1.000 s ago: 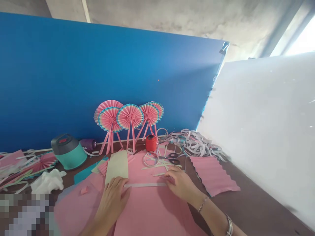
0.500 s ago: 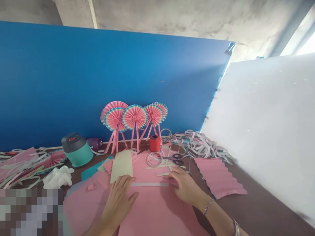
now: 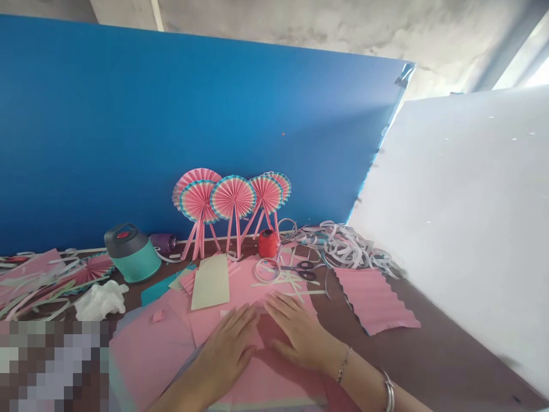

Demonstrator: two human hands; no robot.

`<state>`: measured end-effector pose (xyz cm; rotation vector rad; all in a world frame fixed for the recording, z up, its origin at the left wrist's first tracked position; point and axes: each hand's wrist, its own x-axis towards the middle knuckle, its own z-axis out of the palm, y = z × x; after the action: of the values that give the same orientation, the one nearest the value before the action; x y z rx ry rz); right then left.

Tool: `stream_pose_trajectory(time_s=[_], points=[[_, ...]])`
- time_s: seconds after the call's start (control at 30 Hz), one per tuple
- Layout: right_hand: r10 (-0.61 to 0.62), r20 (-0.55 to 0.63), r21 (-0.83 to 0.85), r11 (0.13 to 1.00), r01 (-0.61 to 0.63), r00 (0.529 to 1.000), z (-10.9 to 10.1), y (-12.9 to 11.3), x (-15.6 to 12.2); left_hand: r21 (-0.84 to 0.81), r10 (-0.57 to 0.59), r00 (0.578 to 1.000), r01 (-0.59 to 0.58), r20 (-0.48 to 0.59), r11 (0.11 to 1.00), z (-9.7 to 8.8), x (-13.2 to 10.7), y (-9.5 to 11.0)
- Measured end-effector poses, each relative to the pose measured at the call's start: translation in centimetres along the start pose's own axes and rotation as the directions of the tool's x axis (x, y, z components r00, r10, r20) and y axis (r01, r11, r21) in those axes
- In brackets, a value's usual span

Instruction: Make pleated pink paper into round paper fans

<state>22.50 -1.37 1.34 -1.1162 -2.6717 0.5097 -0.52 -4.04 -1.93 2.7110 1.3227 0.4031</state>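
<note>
Grip released: left hand point(image 3: 225, 356), right hand point(image 3: 298, 332) flat on pink paper point(image 3: 278, 389), scissors point(image 3: 300, 270) beyond.

Matt pink paper sheet point(image 3: 257, 332)

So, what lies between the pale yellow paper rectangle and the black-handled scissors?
The head view shows a pale paper ring lying on a pink paper sheet.

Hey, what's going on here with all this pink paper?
A person is pressing both bare hands flat on a pink paper sheet, the left hand and right hand side by side. Just beyond them lie a pale yellow card and scissors. Pink paper fans on strips stand against a blue board, beside a red spool.
</note>
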Motion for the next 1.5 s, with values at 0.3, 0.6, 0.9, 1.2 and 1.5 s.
stream_pose_trajectory(time_s=[0.3, 0.6, 0.9, 1.2, 1.5], points=[[-0.030, 0.133, 0.119, 0.993, 0.014, 0.991, 0.9, 0.0, -0.6, -0.065, 0.029, 0.998, -0.026, 0.049, 0.998, -0.1, -0.2, -0.2], [-0.021, 0.171, 0.142, 0.990, -0.003, 0.985, 1.2, 0.5, -0.8, -0.031, -0.099, 0.965, 0.109, 0.242, 0.994, -0.4, 0.1, 0.2], [0.090, 0.156, 0.112, 0.988, -0.108, 0.984, 1.0, 1.0, -1.4, 0.025, -0.173, 0.958, 0.172, 0.227, 0.985, -0.5, 0.1, 0.5], [0.218, -0.188, 0.005, 0.975, -0.221, 0.958, 0.7, 1.8, 0.1, -0.025, -0.225, 0.959, 0.232, 0.170, 0.972, 0.0, -0.4, 0.3], [0.226, -0.288, 0.349, 0.930, -0.118, 0.930, 0.4, 2.5, 0.5, -0.537, -0.575, 0.792, 0.400, -0.204, 0.742, 0.8, 0.4, -2.4]])
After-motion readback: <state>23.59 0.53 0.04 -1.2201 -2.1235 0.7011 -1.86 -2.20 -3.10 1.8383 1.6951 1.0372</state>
